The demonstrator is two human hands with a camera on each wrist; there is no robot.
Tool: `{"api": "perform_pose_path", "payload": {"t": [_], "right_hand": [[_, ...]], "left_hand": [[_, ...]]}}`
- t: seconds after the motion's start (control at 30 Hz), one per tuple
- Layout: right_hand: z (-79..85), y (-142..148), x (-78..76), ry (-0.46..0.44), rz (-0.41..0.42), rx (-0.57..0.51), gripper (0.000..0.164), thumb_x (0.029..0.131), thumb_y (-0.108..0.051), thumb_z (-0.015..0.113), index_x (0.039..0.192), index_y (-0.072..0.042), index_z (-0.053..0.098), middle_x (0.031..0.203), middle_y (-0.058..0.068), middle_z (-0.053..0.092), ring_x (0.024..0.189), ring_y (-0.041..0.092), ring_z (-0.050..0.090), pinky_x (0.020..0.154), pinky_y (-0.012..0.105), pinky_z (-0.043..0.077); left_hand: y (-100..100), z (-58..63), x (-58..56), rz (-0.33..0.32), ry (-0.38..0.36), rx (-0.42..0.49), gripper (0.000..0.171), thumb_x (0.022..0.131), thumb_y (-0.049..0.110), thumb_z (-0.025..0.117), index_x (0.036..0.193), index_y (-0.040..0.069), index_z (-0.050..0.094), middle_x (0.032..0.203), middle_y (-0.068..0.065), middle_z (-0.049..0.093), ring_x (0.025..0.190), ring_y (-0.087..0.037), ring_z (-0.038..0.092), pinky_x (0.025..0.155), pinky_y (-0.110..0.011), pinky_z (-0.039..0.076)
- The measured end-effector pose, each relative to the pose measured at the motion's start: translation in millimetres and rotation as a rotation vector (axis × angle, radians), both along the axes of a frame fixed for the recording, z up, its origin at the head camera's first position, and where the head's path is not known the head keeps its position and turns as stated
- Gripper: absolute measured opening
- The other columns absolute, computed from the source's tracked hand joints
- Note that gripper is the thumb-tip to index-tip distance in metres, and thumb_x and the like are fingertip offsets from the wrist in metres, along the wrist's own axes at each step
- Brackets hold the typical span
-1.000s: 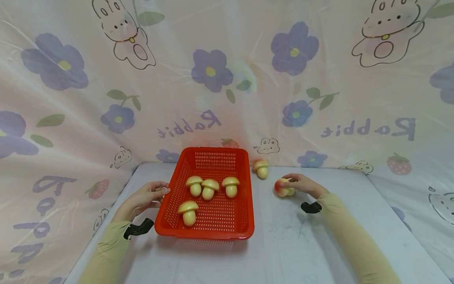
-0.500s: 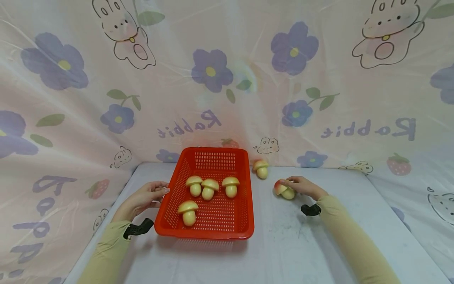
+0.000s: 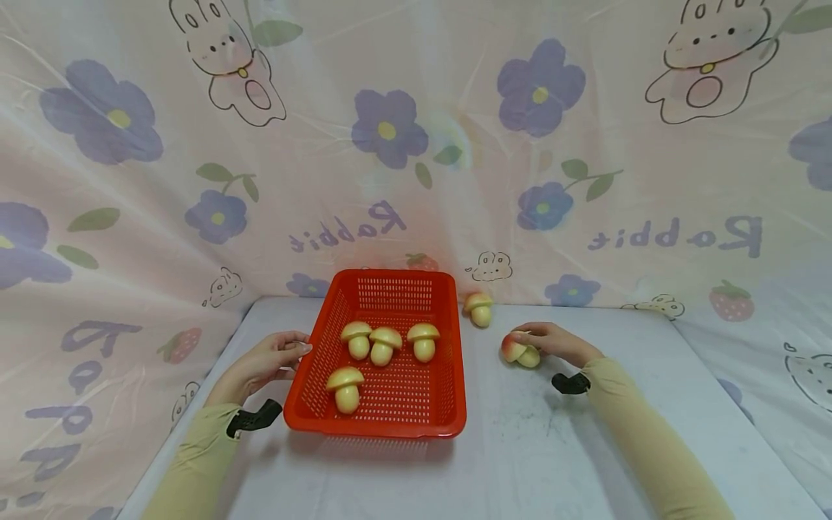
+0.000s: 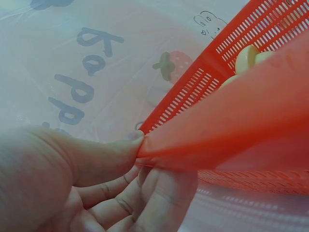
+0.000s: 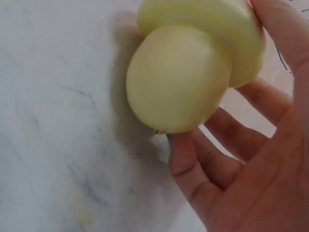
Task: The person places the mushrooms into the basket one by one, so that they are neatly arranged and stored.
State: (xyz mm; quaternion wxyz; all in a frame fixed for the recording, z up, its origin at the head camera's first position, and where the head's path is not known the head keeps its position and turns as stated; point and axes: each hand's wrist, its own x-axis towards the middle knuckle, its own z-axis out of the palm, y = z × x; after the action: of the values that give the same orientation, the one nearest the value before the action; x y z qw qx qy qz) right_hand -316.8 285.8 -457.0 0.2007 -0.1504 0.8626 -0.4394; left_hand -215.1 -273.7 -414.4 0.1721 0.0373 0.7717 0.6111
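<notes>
Head view: right hand (image 3: 559, 341) has its fingers clamped on a mushroom (image 3: 520, 352), held at their tips on the side toward the red basket (image 3: 375, 431). Red blush shows on the cap here. Right wrist view gives the other face: pale yellow cap, round stem end, small dark mark at its foot; one fingertip against the stem, gaps between the fingers behind. Cannot tell if it touches the table (image 3: 507, 469).

Left hand (image 3: 260, 365) pinches the basket's rim; left wrist view has the grip plainly, thumb above, fingers below. Four mushrooms (image 3: 386, 347) lie inside, right of those fingers; left wrist view catches only bits of them past the rim. One more mushroom (image 3: 479, 310) lies beyond the right fingers and to their left, just beside the basket.

Writing, all on the printed cloth (image 3: 455, 72): "Rabbit" twice, mirrored, beyond the fingers of both hands; left of the left fingers, a word running downward, something like "Rappi", first letter R or K. Left wrist view shows it too.
</notes>
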Motion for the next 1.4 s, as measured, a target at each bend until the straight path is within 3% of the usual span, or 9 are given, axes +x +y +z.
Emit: {"api": "perform_pose_path", "payload": {"t": [0.23,0.67,0.87,1.07,1.4], "right_hand": [[0.1,4,3.3,-0.012,0.036,-0.043,0.048,0.093,-0.029,0.064,0.133,-0.004,0.052,0.116,0.013,0.056,0.090,0.023,0.050,0.072,0.035,0.044],[-1.9,4,0.4,-0.055,0.052,-0.031,0.048,0.089,-0.030,0.069,0.126,-0.002,0.057,0.112,0.009,0.061,0.091,0.021,0.055,0.073,0.033,0.050],[-4.2,5,2.2,-0.082,0.040,-0.085,0.051,0.093,-0.030,0.065,0.130,0.003,0.052,0.116,0.011,0.062,0.097,0.019,0.057,0.078,0.035,0.052],[-4.7,7,7.6,-0.080,0.047,-0.122,0.052,0.097,-0.031,0.058,0.135,0.002,0.048,0.127,0.015,0.054,0.105,0.022,0.055,0.084,0.037,0.051],[2.3,-1,14.7,-0.154,-0.014,-0.253,0.052,0.099,-0.037,0.051,0.137,0.000,0.046,0.120,0.012,0.057,0.100,0.026,0.061,0.086,0.042,0.051]], "left_hand": [[0,0.1,-0.2,-0.006,0.004,0.002,0.042,0.099,0.018,0.054,0.128,-0.010,0.041,0.096,-0.010,0.063,0.075,-0.017,0.059,0.072,-0.034,0.056],[1,-1.4,-0.8,-0.007,0.007,0.004,0.042,0.099,0.019,0.055,0.127,-0.009,0.042,0.096,-0.009,0.064,0.075,-0.018,0.059,0.072,-0.034,0.056],[1,-2.1,-0.3,-0.003,0.009,0.003,0.041,0.099,0.018,0.055,0.126,-0.009,0.042,0.096,-0.009,0.064,0.075,-0.018,0.059,0.071,-0.034,0.056],[1,-3.1,-0.3,-0.005,0.011,0.005,0.042,0.099,0.019,0.055,0.126,-0.009,0.042,0.096,-0.009,0.064,0.076,-0.019,0.060,0.071,-0.034,0.056],[-1,-2.0,-0.4,-0.004,0.012,0.002,0.041,0.099,0.019,0.055,0.126,-0.009,0.041,0.095,-0.009,0.063,0.076,-0.018,0.058,0.072,-0.035,0.056]]}}
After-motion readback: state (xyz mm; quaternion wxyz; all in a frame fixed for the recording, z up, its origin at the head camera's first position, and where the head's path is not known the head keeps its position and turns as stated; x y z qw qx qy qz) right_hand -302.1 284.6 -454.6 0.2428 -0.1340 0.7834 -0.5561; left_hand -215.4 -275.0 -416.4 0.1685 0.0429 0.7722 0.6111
